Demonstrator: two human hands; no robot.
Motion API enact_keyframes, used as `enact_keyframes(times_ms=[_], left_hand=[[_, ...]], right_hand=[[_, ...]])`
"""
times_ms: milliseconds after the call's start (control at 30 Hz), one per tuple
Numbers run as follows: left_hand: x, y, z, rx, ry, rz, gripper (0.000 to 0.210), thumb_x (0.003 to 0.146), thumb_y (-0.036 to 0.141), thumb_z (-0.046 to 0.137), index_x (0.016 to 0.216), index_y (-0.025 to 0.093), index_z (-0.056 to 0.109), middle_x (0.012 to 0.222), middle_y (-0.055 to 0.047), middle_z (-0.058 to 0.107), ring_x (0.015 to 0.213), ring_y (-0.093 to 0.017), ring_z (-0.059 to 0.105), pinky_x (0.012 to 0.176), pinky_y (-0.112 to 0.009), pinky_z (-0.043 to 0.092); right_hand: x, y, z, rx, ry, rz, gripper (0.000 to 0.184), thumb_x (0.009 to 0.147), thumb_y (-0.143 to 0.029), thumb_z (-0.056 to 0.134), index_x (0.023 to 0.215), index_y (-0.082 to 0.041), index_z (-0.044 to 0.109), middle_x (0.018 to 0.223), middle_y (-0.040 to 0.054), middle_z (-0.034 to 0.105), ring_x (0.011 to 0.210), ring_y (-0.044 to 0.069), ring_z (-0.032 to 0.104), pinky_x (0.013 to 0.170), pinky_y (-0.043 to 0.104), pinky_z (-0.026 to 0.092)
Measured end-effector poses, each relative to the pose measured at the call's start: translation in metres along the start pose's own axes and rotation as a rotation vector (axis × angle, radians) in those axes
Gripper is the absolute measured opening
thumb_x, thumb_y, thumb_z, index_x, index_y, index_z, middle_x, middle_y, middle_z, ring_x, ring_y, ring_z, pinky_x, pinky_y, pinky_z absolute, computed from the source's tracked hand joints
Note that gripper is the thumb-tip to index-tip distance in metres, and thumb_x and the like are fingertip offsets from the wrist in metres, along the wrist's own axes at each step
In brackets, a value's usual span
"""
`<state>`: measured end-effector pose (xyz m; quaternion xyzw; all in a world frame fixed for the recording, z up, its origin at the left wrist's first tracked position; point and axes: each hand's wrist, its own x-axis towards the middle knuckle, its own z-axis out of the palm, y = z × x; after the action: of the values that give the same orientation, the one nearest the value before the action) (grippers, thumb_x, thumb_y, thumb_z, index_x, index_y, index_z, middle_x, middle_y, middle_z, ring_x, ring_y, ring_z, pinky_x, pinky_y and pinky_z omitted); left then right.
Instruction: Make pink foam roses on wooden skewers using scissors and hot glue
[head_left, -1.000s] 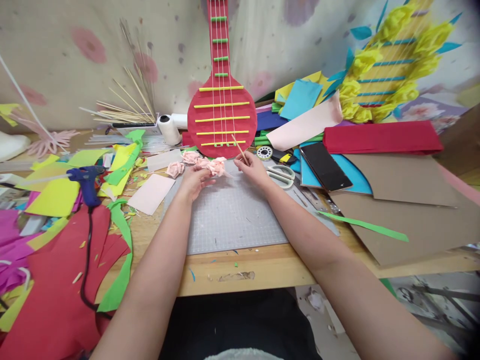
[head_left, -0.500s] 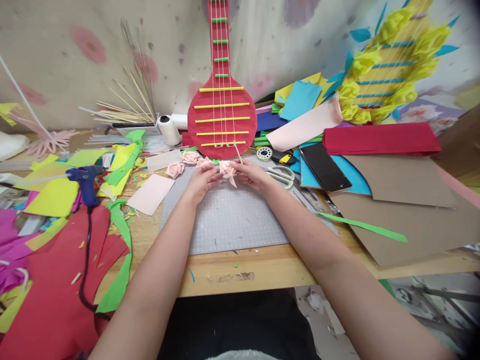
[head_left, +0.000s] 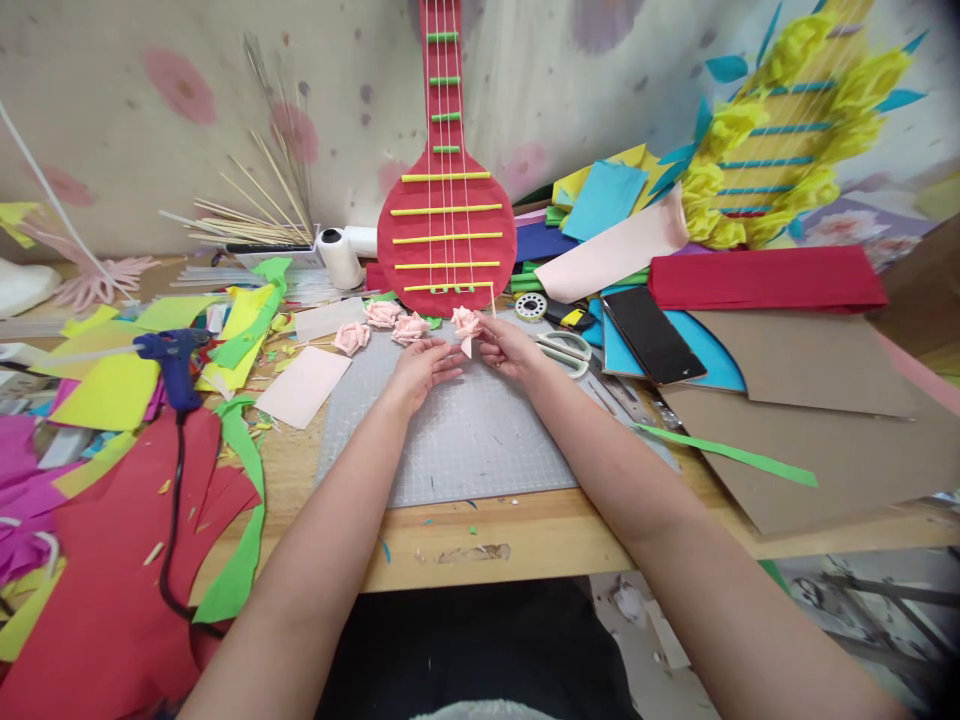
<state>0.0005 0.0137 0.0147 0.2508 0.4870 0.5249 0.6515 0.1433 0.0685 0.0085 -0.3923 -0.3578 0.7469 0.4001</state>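
Over the grey cutting mat (head_left: pixel 465 440), my right hand (head_left: pixel 511 350) pinches a pale pink paper rose (head_left: pixel 466 321) with a loose paper tail hanging below it. A thin stick (head_left: pixel 493 300) pokes up from the same fingers. My left hand (head_left: pixel 426 374) is just left of the rose, fingers stretched toward it and holding nothing; whether a fingertip touches the tail I cannot tell. Several finished pink roses (head_left: pixel 383 314) lie in a group beyond my left hand. Behind them stands a red paper lute (head_left: pixel 447 225) with yellow and green bars and white strings.
Left are a blue glue gun (head_left: pixel 176 365) with a black cord, red paper (head_left: pixel 127 540) and coloured scraps. Scissors (head_left: pixel 566 350), a black phone (head_left: pixel 652 333) and cardboard (head_left: pixel 810 450) lie right. A yellow-flowered instrument (head_left: pixel 780 140) leans against the back wall.
My right hand has turned the rose slightly and shifted it right, its stick now more upright. My left hand has drawn back from the rose, uncovering another rose on the mat.
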Motion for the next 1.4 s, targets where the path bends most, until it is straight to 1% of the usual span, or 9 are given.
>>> enact_keyframes(times_ms=[167, 300, 400, 533, 767, 933, 1100, 1200, 1400], left_hand=[[0.001, -0.002, 0.000, 0.037, 0.019, 0.014, 0.017, 0.071, 0.010, 0.064, 0.076, 0.015, 0.049, 0.080, -0.010, 0.067, 0.070, -0.018, 0.066, 0.062, -0.030, 0.052], [0.001, -0.003, 0.001, 0.052, 0.020, 0.013, 0.020, 0.069, 0.013, 0.067, 0.075, 0.015, 0.048, 0.077, -0.008, 0.066, 0.070, -0.018, 0.065, 0.062, -0.029, 0.052], [0.001, -0.003, 0.002, 0.039, 0.008, 0.008, 0.022, 0.067, 0.015, 0.070, 0.073, 0.016, 0.049, 0.075, -0.008, 0.065, 0.067, -0.018, 0.065, 0.062, -0.030, 0.052], [0.001, -0.003, 0.002, 0.073, 0.028, 0.011, 0.022, 0.067, 0.017, 0.070, 0.073, 0.016, 0.049, 0.075, -0.008, 0.065, 0.065, -0.018, 0.065, 0.061, -0.031, 0.052], [0.000, -0.002, 0.003, 0.178, 0.055, 0.030, 0.024, 0.068, 0.020, 0.069, 0.077, 0.017, 0.047, 0.079, -0.008, 0.066, 0.066, -0.019, 0.066, 0.056, -0.029, 0.053], [0.001, -0.002, 0.003, 0.168, 0.098, 0.024, 0.024, 0.067, 0.017, 0.070, 0.074, 0.016, 0.047, 0.077, -0.008, 0.065, 0.064, -0.019, 0.065, 0.056, -0.030, 0.052], [0.003, 0.000, -0.001, 0.113, 0.119, 0.020, 0.020, 0.067, 0.013, 0.069, 0.070, 0.016, 0.049, 0.069, -0.005, 0.063, 0.059, -0.014, 0.062, 0.059, -0.029, 0.053], [0.004, 0.002, -0.004, 0.078, 0.083, -0.010, 0.014, 0.069, 0.011, 0.066, 0.069, 0.015, 0.052, 0.066, -0.004, 0.062, 0.059, -0.012, 0.061, 0.058, -0.026, 0.052], [0.002, 0.007, -0.003, -0.013, -0.031, -0.136, 0.004, 0.075, 0.016, 0.062, 0.078, 0.013, 0.061, 0.069, -0.005, 0.064, 0.056, -0.009, 0.059, 0.052, -0.018, 0.048]], right_hand=[[0.000, 0.002, 0.005, -0.066, 0.070, -0.055, 0.023, 0.079, -0.036, 0.059, 0.072, -0.016, 0.051, 0.053, -0.0061, 0.045, 0.033, -0.001, 0.023, 0.029, 0.014, 0.008], [-0.002, 0.002, 0.011, -0.093, 0.197, -0.066, 0.020, 0.081, -0.034, 0.057, 0.073, -0.015, 0.052, 0.061, -0.0019, 0.055, 0.036, 0.000, 0.037, 0.029, 0.014, 0.009], [-0.005, 0.003, 0.016, -0.137, 0.282, -0.075, 0.020, 0.079, -0.035, 0.059, 0.076, -0.016, 0.050, 0.070, 0.0014, 0.061, 0.046, 0.004, 0.051, 0.031, 0.014, 0.011], [-0.010, 0.004, 0.022, -0.174, 0.294, -0.082, 0.023, 0.077, -0.037, 0.062, 0.082, -0.017, 0.049, 0.079, 0.0044, 0.066, 0.057, 0.009, 0.060, 0.032, 0.015, 0.014], [-0.009, 0.007, 0.023, -0.214, 0.300, -0.087, 0.023, 0.076, -0.034, 0.063, 0.084, -0.018, 0.048, 0.079, 0.0051, 0.066, 0.055, 0.010, 0.061, 0.034, 0.015, 0.016], [-0.008, 0.007, 0.020, -0.237, 0.267, -0.110, 0.024, 0.077, -0.034, 0.062, 0.085, -0.018, 0.046, 0.083, 0.0059, 0.066, 0.059, 0.010, 0.063, 0.034, 0.014, 0.015], [-0.011, 0.003, 0.021, -0.243, 0.254, -0.078, 0.021, 0.079, -0.031, 0.060, 0.087, -0.017, 0.046, 0.087, 0.0078, 0.066, 0.060, 0.010, 0.063, 0.034, 0.015, 0.012], [-0.011, 0.002, 0.021, -0.256, 0.254, -0.074, 0.019, 0.080, -0.030, 0.059, 0.088, -0.017, 0.047, 0.089, 0.0080, 0.065, 0.059, 0.010, 0.062, 0.033, 0.015, 0.011], [-0.010, 0.003, 0.019, -0.215, 0.199, -0.093, 0.016, 0.077, -0.029, 0.060, 0.079, -0.016, 0.050, 0.074, 0.0032, 0.062, 0.052, 0.007, 0.057, 0.032, 0.015, 0.011]])
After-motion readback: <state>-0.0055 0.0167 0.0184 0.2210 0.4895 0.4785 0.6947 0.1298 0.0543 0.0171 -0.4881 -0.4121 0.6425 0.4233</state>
